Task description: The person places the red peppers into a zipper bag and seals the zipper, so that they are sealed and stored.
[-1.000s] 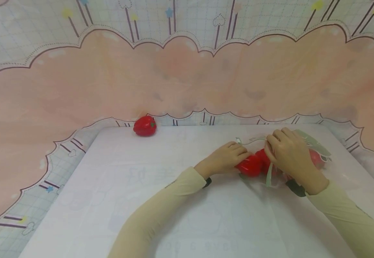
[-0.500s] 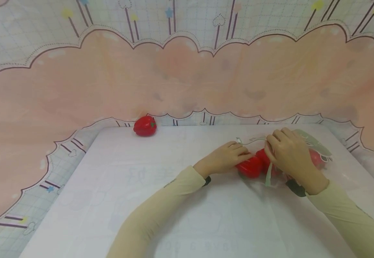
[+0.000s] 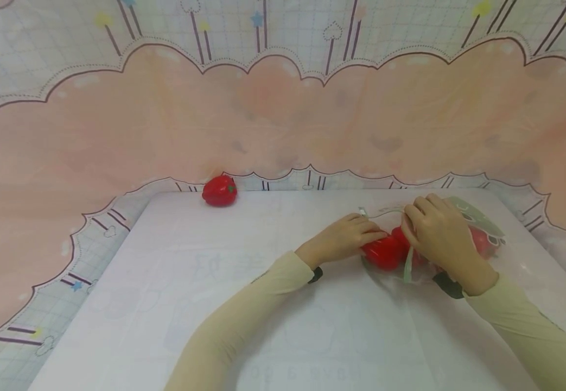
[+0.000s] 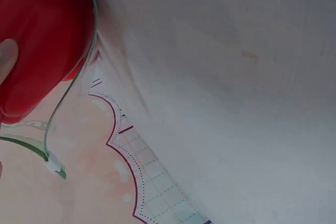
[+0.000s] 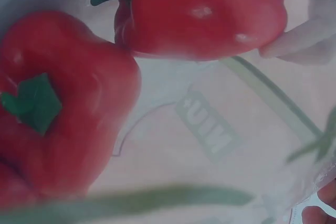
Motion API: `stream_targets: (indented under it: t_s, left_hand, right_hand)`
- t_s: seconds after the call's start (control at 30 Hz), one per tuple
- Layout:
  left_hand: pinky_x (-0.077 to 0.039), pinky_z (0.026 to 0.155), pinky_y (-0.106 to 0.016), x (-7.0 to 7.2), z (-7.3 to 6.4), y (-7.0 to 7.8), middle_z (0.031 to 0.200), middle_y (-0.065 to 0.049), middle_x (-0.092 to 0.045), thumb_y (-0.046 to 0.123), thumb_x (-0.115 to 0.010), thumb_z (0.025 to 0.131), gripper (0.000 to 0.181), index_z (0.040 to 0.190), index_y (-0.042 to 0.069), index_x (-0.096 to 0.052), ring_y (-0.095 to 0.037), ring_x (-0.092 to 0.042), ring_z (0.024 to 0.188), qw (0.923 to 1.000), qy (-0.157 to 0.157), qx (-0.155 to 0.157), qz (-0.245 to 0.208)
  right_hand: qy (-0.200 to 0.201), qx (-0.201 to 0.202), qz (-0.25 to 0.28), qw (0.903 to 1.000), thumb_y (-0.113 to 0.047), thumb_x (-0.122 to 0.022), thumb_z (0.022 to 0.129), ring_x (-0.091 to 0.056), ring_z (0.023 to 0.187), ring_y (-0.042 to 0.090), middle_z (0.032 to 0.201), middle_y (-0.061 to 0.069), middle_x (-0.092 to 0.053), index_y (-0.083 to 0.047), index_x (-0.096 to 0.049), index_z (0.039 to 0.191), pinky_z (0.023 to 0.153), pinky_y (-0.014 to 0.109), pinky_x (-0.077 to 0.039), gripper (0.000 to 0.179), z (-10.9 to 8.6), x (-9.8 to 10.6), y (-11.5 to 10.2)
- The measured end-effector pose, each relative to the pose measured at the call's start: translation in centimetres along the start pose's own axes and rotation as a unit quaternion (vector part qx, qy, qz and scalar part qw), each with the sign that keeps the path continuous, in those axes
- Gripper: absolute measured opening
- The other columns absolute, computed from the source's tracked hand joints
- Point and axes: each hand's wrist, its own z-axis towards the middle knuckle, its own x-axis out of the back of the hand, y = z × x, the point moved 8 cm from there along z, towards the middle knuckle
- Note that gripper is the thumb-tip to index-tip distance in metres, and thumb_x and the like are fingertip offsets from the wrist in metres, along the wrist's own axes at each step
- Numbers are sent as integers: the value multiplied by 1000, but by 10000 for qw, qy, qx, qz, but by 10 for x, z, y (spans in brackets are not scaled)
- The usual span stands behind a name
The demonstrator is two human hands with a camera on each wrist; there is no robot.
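A clear plastic bag with green printing [image 3: 475, 216] lies at the right of the table, with red bell peppers inside. My left hand [image 3: 343, 239] grips a red bell pepper [image 3: 384, 255] at the bag's left, open end. In the left wrist view a thumb presses that pepper [image 4: 47, 40], and the bag's green rim [image 4: 65, 93] runs round it. The curled fingers of my right hand [image 3: 438, 231] hold up the bag's upper edge. Through the film, the right wrist view shows the gripped pepper [image 5: 205, 14] touching another bell pepper [image 5: 100, 87].
Another red bell pepper [image 3: 220, 191] lies alone at the table's back edge, left of centre. The white tabletop [image 3: 165, 304] spreads in front of both arms. A patterned cloth [image 3: 283, 119] hangs behind the table.
The pepper in my left hand has moved slightly right, further into the bag. A pepper at the bag's far right has shifted a little right too. My right hand stays in place.
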Motion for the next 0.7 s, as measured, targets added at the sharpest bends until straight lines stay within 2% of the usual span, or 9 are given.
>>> stream_targets:
  t_s: [0.27,0.5,0.7]
  left_hand:
    - [-39,105,-24,-2,6,4,124,3,-62,25,-68,86,44,128,17,-58,-11,-55,117,9998,-89,-69,-136]
    - [-42,104,-24,-4,7,2,122,0,-61,21,-64,89,41,129,14,-56,-12,-56,115,9990,1,153,422]
    - [-43,103,-25,-5,6,-2,112,-1,-65,20,-64,89,37,123,9,-60,-12,-61,106,9945,278,425,918]
  right_hand:
    - [-242,-62,-71,9997,-12,-60,77,-50,65,29,70,18,-60,4,-62,77,56,39,-49,16,-1,-2,2]
    - [-287,-98,-93,9995,-13,-63,77,-51,66,29,70,18,-60,4,-63,78,57,40,-50,16,-2,-2,3]
    - [-263,-92,-90,9996,-14,-60,78,-51,66,29,71,17,-60,3,-63,78,57,40,-50,17,-2,-3,3]
